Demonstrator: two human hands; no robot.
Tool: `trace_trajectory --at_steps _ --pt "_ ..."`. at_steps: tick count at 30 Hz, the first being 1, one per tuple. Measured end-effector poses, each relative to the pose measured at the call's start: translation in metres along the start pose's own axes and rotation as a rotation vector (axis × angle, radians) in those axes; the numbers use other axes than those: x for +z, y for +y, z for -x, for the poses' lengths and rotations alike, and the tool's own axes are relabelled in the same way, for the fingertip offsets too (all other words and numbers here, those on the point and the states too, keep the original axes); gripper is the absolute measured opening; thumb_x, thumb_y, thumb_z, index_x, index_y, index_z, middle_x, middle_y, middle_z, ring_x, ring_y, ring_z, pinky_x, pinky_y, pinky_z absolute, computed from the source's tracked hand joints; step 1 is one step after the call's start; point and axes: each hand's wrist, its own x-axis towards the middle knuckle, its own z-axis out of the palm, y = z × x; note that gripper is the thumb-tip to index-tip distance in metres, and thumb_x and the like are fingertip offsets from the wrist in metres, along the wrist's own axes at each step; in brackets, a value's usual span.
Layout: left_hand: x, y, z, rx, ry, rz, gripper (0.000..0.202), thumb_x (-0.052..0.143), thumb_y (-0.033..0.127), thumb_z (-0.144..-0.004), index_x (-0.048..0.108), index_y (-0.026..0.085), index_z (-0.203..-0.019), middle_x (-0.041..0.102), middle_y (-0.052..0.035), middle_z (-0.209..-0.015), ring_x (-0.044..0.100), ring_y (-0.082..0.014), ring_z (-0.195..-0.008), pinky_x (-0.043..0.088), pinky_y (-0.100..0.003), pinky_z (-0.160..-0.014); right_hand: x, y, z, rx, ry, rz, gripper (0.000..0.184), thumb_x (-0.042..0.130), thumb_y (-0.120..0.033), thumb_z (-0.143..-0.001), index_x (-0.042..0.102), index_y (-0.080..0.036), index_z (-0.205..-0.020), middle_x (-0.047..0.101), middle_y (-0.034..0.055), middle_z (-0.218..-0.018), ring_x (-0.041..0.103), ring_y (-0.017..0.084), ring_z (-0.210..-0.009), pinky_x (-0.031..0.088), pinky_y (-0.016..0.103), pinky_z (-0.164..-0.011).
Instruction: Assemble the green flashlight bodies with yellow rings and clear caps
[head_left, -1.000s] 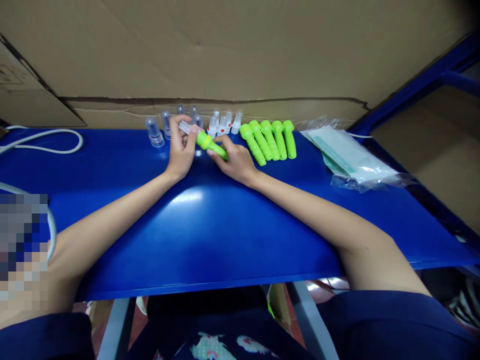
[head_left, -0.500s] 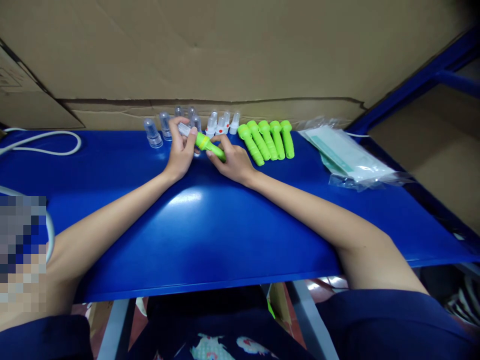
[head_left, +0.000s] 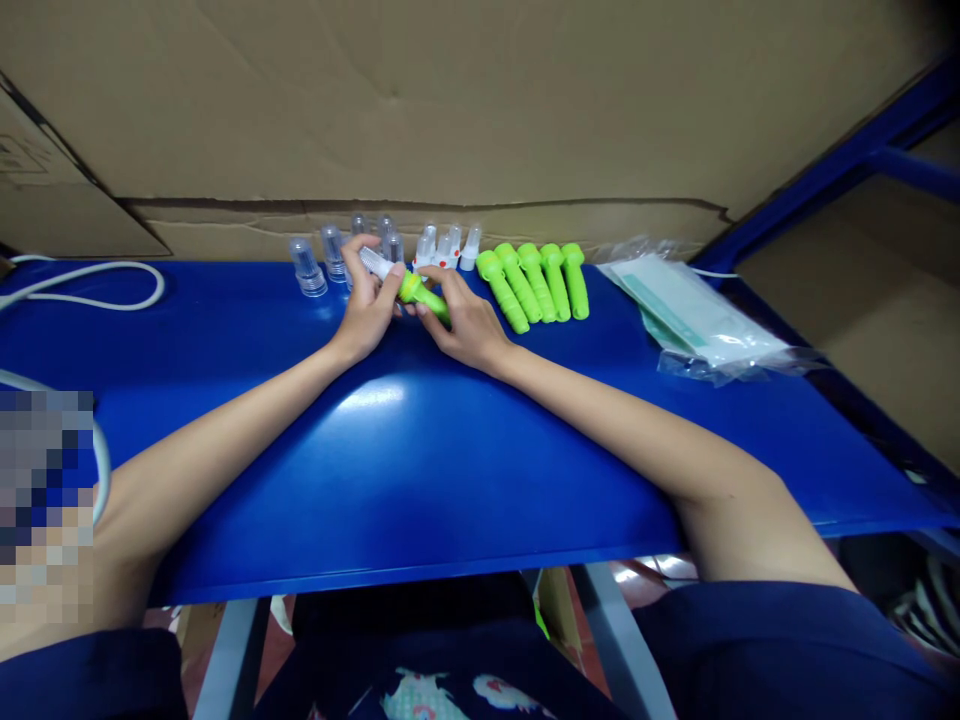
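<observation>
My left hand (head_left: 366, 305) pinches a clear ribbed plastic cap (head_left: 374, 263) between thumb and fingers. The cap sits at the upper end of a lime-green plastic handle (head_left: 429, 298), tilted down to the right; whether it is fully seated I cannot tell. Around the lower part of this handle my right hand (head_left: 469, 320) is closed, thumb and fingertips on it. Just behind my hands stand several clear caps (head_left: 307, 268) and several small white pieces with clear tops (head_left: 471, 248), some showing red dots. To their right, several matching green handles (head_left: 504, 290) lie side by side.
A blue tabletop (head_left: 420, 470) carries everything. Cardboard (head_left: 450, 100) walls its back edge. At the right lies a clear plastic bag (head_left: 697, 310) with white and green contents. A white cable (head_left: 112, 268) loops at the left, and a blue frame (head_left: 825, 170) rises at the right.
The clear cap and green handle have shifted very slightly right in my hands. My fingers have moved a little around the joint; both hands keep their grip.
</observation>
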Motion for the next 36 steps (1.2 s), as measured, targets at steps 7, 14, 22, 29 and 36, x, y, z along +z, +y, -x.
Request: trace_trajectory --at_steps 7,14,22,29,36 --pt "0.0 0.009 0.001 -0.016 0.031 0.051 0.075 0.041 0.087 -0.091 0.032 0.037 -0.146 0.058 -0.0044 -0.102 0.07 -0.0181 -0.082 0.054 -0.032 -0.072 -0.009 -0.007 -0.002 0.024 -0.168 0.049 0.059 0.026 -0.049 -0.112 0.034 -0.027 -0.166 0.054 0.0136 -0.144 0.062 0.031 -0.126 0.059 0.042 -0.097" --pt "0.001 0.018 0.004 -0.025 0.045 0.045 0.072 0.041 0.081 -0.095 0.03 0.038 -0.152 0.06 -0.0046 -0.111 0.063 -0.0132 -0.074 0.052 -0.028 -0.067 -0.012 -0.005 -0.005 0.025 -0.249 -0.016 0.063 0.024 -0.053 -0.111 0.026 -0.027 -0.169 0.057 0.0143 -0.147 0.063 0.034 -0.127 0.056 0.05 -0.102" --pt "-0.002 0.0 -0.002 -0.068 0.007 0.069 0.074 0.041 0.083 -0.094 0.037 0.037 -0.152 0.061 -0.0061 -0.104 0.072 -0.0214 -0.089 0.058 -0.035 -0.074 -0.013 -0.004 -0.009 -0.035 -0.235 -0.265 0.057 0.025 -0.047 -0.112 0.033 -0.022 -0.163 0.058 0.0136 -0.149 0.057 0.03 -0.14 0.048 0.053 -0.116" --pt "-0.001 0.01 0.001 -0.045 -0.009 0.033 0.075 0.044 0.079 -0.096 0.039 0.035 -0.155 0.066 -0.0098 -0.118 0.069 -0.02 -0.087 0.055 -0.032 -0.07 -0.008 -0.001 -0.009 -0.172 -0.137 -0.18 0.052 0.041 -0.045 -0.108 0.043 -0.024 -0.155 0.041 0.0156 -0.164 0.035 0.029 -0.158 0.029 0.055 -0.131" --pt "0.0 0.008 0.0 -0.099 -0.034 0.115 0.069 0.04 0.073 -0.101 0.037 0.035 -0.159 0.07 -0.0103 -0.125 0.073 -0.0242 -0.096 0.059 -0.04 -0.081 -0.009 0.004 -0.009 -0.195 -0.153 -0.132 0.057 0.042 -0.039 -0.106 0.036 -0.02 -0.16 0.041 0.0166 -0.165 0.036 0.027 -0.158 0.032 0.053 -0.131"
